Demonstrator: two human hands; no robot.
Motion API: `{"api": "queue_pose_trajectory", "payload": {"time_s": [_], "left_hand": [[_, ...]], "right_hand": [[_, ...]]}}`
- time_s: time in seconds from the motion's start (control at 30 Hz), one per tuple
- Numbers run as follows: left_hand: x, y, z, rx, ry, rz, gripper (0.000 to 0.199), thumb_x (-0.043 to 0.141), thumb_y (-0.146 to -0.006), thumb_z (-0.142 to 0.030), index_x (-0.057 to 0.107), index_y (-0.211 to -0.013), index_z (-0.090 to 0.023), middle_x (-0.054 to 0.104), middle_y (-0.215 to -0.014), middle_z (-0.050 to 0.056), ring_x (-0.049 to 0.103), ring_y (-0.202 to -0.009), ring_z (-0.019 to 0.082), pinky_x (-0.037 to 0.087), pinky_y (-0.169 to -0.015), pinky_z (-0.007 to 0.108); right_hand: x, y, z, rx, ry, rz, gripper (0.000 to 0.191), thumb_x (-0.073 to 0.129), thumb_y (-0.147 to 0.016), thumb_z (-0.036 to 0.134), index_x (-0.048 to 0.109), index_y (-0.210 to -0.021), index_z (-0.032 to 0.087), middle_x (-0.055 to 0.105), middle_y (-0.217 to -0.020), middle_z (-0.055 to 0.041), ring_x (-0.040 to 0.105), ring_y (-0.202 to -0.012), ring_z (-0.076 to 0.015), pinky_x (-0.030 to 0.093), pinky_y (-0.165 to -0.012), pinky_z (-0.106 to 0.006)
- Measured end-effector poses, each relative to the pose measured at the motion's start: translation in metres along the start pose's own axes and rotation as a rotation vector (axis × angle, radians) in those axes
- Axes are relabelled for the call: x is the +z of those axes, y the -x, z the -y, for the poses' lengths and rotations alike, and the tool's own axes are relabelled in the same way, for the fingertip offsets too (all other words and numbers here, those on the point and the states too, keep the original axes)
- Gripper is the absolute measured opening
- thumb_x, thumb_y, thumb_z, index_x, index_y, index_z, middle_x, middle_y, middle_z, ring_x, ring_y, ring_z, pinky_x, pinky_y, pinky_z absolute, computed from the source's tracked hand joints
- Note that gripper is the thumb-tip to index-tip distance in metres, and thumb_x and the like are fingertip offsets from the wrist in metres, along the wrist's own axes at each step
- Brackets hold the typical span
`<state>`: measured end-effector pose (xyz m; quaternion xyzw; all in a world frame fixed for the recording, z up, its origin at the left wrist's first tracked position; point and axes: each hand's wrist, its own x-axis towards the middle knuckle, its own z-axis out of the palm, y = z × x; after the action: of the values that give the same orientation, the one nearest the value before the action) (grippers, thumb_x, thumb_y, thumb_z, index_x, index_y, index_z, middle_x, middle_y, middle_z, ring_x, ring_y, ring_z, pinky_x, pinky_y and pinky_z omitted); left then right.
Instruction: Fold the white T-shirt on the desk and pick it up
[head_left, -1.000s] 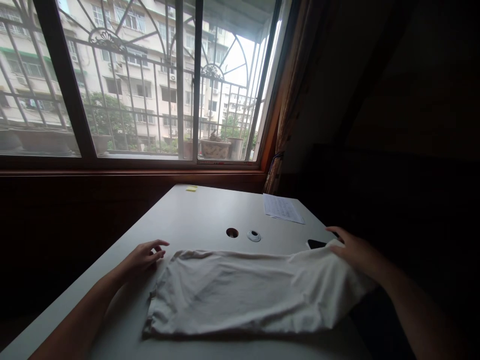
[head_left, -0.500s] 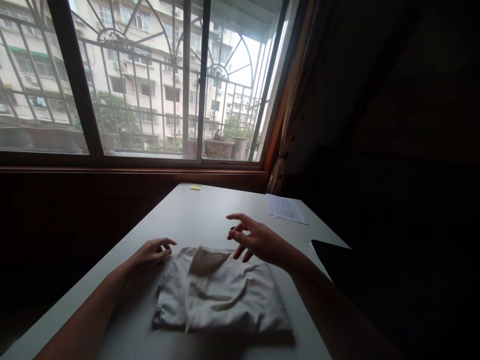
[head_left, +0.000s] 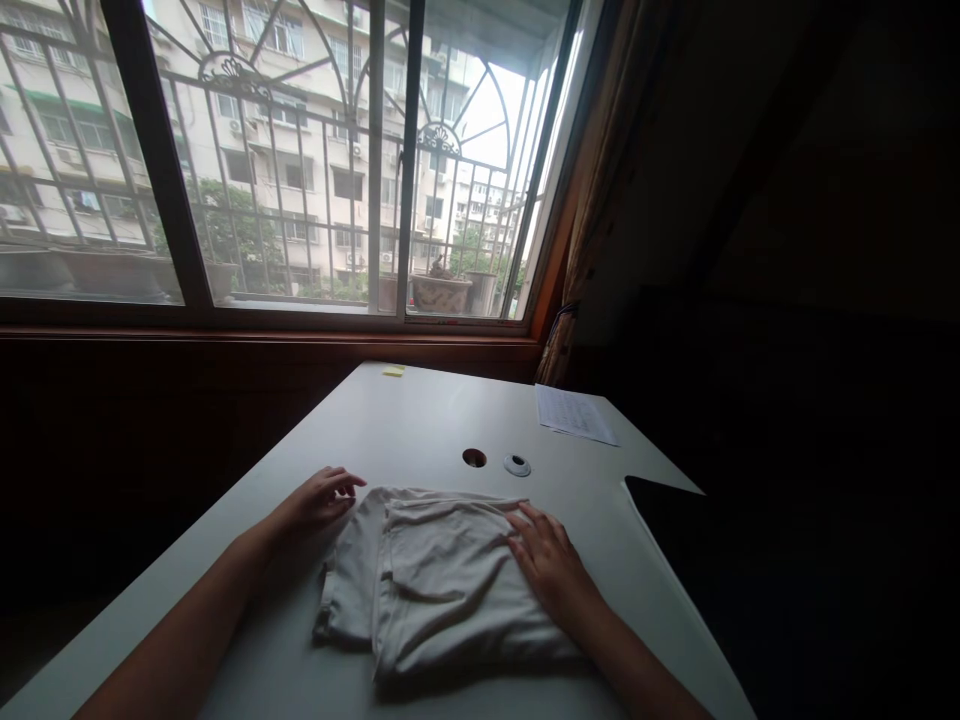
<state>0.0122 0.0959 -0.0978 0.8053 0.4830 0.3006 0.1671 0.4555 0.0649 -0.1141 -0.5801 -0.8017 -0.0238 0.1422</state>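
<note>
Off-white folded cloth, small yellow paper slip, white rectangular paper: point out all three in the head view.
Off-white folded cloth (head_left: pixel 450 575): head view, middle of its upper layer.
Small yellow paper slip (head_left: pixel 394 371): head view, centre of its face.
White rectangular paper (head_left: pixel 576 414): head view, middle of its top side.

Home room, apparently; tied curtain; barred window; flowerpot; apartment block outside

On the table, near its far edge, a yellow note and, to the right, sheets of paper. Nearer, a round hole with a white cover just beside it. Behind, a window with a tied curtain at right; outside, metal bars, a pot and a pale building.
</note>
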Motion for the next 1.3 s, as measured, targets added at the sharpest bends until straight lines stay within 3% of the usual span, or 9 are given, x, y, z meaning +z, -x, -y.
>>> {"api": "queue_pose_trajectory", "payload": {"time_s": [0.27, 0.43, 0.53, 0.6, 0.67, 0.73, 0.83, 1.03, 1.3], "left_hand": [[0.015, -0.002, -0.031, 0.237, -0.125, 0.057, 0.026, 0.057, -0.098, -0.028, 0.069, -0.121, -0.028, 0.065, -0.115, 0.009, 0.056, -0.109, 0.025, 0.050, -0.094, 0.039], [0.027, -0.004, -0.057, 0.311, -0.118, 0.105, 0.026, 0.059, -0.096, -0.023, 0.067, -0.121, -0.030, 0.064, -0.116, 0.007, 0.055, -0.112, 0.024, 0.052, -0.093, 0.038], [0.032, -0.004, -0.065, 0.342, -0.124, 0.099, 0.025, 0.060, -0.096, -0.022, 0.067, -0.119, -0.030, 0.065, -0.115, 0.007, 0.055, -0.112, 0.024, 0.052, -0.092, 0.038], [0.034, -0.005, -0.064, 0.352, -0.134, 0.089, 0.024, 0.060, -0.096, -0.022, 0.067, -0.118, -0.029, 0.065, -0.114, 0.007, 0.056, -0.111, 0.024, 0.053, -0.092, 0.038], [0.036, -0.006, -0.059, 0.357, -0.146, 0.087, 0.022, 0.059, -0.097, -0.022, 0.068, -0.116, -0.028, 0.066, -0.112, 0.007, 0.057, -0.109, 0.024, 0.053, -0.091, 0.038], [0.037, -0.007, -0.054, 0.364, -0.158, 0.088, 0.020, 0.058, -0.098, -0.023, 0.068, -0.114, -0.027, 0.066, -0.111, 0.007, 0.057, -0.107, 0.023, 0.053, -0.090, 0.037], [0.038, -0.009, -0.049, 0.364, -0.172, 0.086, 0.019, 0.057, -0.099, -0.024, 0.069, -0.114, -0.026, 0.066, -0.111, 0.008, 0.057, -0.106, 0.023, 0.054, -0.090, 0.037], [0.036, -0.009, -0.057, 0.370, -0.144, 0.083, 0.019, 0.058, -0.098, -0.023, 0.068, -0.114, -0.026, 0.066, -0.112, 0.008, 0.057, -0.107, 0.023, 0.053, -0.091, 0.038], [0.052, -0.017, -0.101, 0.439, -0.096, 0.092, 0.019, 0.057, -0.099, -0.023, 0.069, -0.114, -0.025, 0.068, -0.105, 0.008, 0.058, -0.103, 0.022, 0.053, -0.088, 0.037]], "right_hand": [[0.006, 0.008, -0.070, -0.063, 0.142, 0.000, 0.044, 0.037, -0.103, 0.041, 0.057, -0.141, 0.032, 0.051, -0.151, -0.0033, 0.046, -0.136, -0.0309, 0.042, -0.108, -0.048], [-0.016, 0.007, -0.099, -0.073, 0.328, -0.169, 0.043, 0.044, -0.099, 0.024, 0.058, -0.139, 0.029, 0.058, -0.144, -0.0069, 0.044, -0.136, -0.0346, 0.035, -0.111, -0.057], [-0.036, 0.012, -0.075, -0.108, 0.265, -0.241, 0.040, 0.047, -0.094, 0.012, 0.063, -0.129, 0.024, 0.063, -0.133, -0.0103, 0.050, -0.128, -0.0312, 0.038, -0.109, -0.050], [-0.045, 0.020, -0.042, -0.130, 0.134, -0.223, 0.025, 0.050, -0.093, 0.011, 0.068, -0.108, 0.020, 0.066, -0.117, -0.0111, 0.058, -0.113, -0.0276, 0.046, -0.099, -0.041], [-0.050, 0.032, -0.005, -0.178, -0.028, -0.122, 0.012, 0.054, -0.093, 0.016, 0.064, -0.088, 0.020, 0.066, -0.098, -0.0075, 0.061, -0.096, -0.0230, 0.049, -0.089, -0.036], [-0.052, 0.046, 0.029, -0.206, -0.173, 0.017, 0.013, 0.058, -0.093, 0.023, 0.059, -0.080, 0.022, 0.063, -0.089, -0.0034, 0.061, -0.081, -0.0185, 0.049, -0.075, -0.030], [-0.050, 0.064, 0.061, -0.204, -0.222, 0.094, 0.012, 0.067, -0.087, 0.030, 0.059, -0.083, 0.023, 0.064, -0.092, -0.0030, 0.061, -0.088, -0.0223, 0.049, -0.076, -0.033], [-0.045, 0.079, 0.068, -0.155, -0.230, 0.090, 0.006, 0.063, -0.085, 0.018, 0.058, -0.085, 0.022, 0.064, -0.098, -0.0049, 0.061, -0.095, -0.0241, 0.050, -0.081, -0.035], [-0.035, 0.088, 0.065, -0.170, -0.228, 0.014, 0.015, 0.056, -0.085, 0.007, 0.057, -0.083, 0.022, 0.063, -0.090, -0.0033, 0.061, -0.088, -0.0221, 0.049, -0.079, -0.034]]}}
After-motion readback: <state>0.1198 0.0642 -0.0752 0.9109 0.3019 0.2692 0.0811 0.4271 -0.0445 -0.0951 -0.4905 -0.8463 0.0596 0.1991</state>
